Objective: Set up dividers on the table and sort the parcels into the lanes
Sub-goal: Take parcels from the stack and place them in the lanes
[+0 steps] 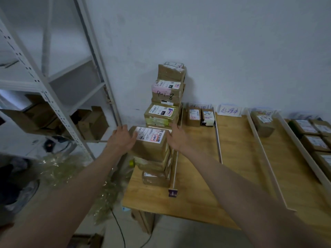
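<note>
The top box (pixel 150 140) is flanked by both flat, unclenched hands: left hand (pixel 121 136), right hand (pixel 176 136). The tall stack (pixel 166 97) behind it could be toppled if nudged.

Brown parcels (pixel 152 145) with white labels, white dividers (pixel 175 163), yellowish wooden table (pixel 197 197)

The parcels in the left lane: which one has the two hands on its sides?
The nearest top parcel, on the front stack. The left hand and right hand press its two sides; the taller stacks behind it are untouched.
</note>
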`<state>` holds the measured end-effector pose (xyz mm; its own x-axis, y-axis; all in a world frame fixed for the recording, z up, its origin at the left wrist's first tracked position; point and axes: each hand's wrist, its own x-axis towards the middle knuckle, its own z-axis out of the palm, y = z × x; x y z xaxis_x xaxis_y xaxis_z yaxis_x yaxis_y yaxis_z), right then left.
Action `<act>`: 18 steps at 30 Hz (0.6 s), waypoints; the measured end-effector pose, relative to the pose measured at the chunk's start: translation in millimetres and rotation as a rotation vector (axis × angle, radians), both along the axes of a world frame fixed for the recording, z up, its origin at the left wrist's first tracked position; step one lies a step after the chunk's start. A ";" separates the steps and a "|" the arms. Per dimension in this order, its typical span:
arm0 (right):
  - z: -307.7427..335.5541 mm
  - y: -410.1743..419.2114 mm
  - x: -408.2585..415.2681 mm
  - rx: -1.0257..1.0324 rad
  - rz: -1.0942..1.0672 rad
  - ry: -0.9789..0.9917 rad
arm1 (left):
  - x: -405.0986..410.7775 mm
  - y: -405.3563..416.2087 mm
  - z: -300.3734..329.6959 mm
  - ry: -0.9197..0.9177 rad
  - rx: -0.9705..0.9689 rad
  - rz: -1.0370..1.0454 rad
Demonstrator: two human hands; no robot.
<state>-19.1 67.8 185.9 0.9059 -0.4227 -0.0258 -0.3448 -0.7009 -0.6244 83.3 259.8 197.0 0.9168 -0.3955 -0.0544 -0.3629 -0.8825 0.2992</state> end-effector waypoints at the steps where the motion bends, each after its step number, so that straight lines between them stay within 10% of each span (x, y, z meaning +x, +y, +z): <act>1: -3.1 3.8 2.9 0.039 -0.015 0.011 | 2.0 1.9 -2.7 0.025 -0.004 -0.014; 18: 29.0 -14.7 -16.2 0.724 -0.144 0.055 | 24.2 -27.9 31.7 0.087 -0.361 -0.162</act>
<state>-35.3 53.0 215.0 0.8322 -0.3971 -0.3870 -0.4465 -0.0661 -0.8923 107.5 231.8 228.6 0.8394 -0.5421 0.0397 -0.4479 -0.6485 0.6155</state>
